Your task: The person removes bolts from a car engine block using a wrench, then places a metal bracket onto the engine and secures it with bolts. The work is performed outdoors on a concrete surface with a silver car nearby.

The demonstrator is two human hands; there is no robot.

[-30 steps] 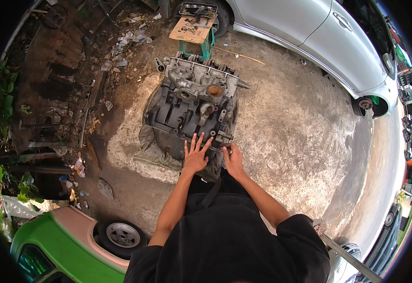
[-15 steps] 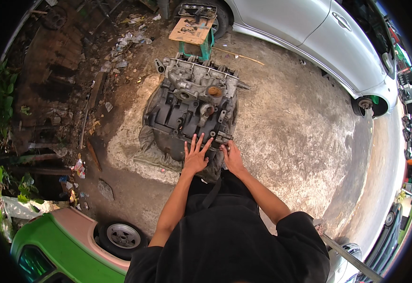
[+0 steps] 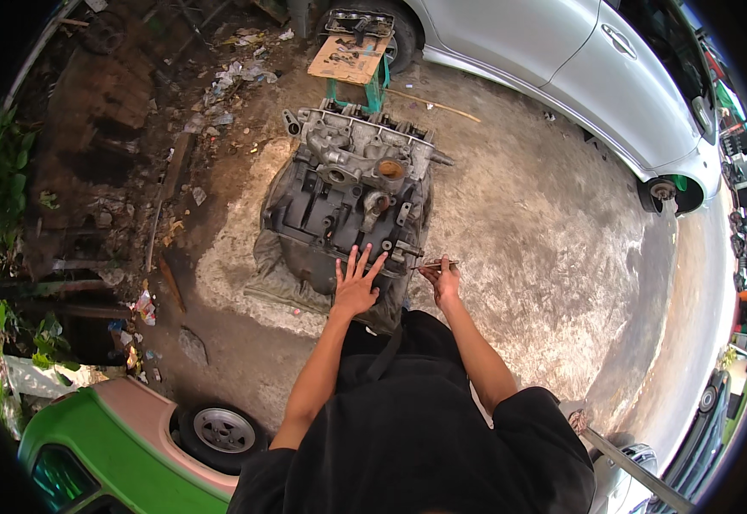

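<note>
We are looking down on rough, stained concrete ground (image 3: pixel 527 214), with a silver car (image 3: pixel 519 43) standing along the top and upper right. At lower left we are seeing a green-and-pink car (image 3: pixel 133 445), only part of it showing. Between them, the person in a black shirt (image 3: pixel 425 437) is leaning over at the bottom centre, both bare forearms reaching upward. The engine (image 3: pixel 305 210) is sitting directly ahead of the person, near the middle, its lighter metal upper section lying toward the far side and its dark block nearer the knees. We are noting a grimy cloth (image 3: pixel 266 257) spreading out beneath it on the left. Beyond the engine, a green stool (image 3: pixel 373 94) is standing beside the silver car's wheel, carrying a wooden board (image 3: pixel 348 58) with small dark parts lying on it. The left hand (image 3: pixel 356 287) is resting on the near edge of the engine, fingers fanning out and holding nothing that we are seeing. The right hand (image 3: pixel 443 278) is hovering just right of the engine's near corner, fingertips pinching a thin tool (image 3: pixel 429 266). The tool is pointing left toward that corner; whether its tip is touching, we are unable to tell.
</note>
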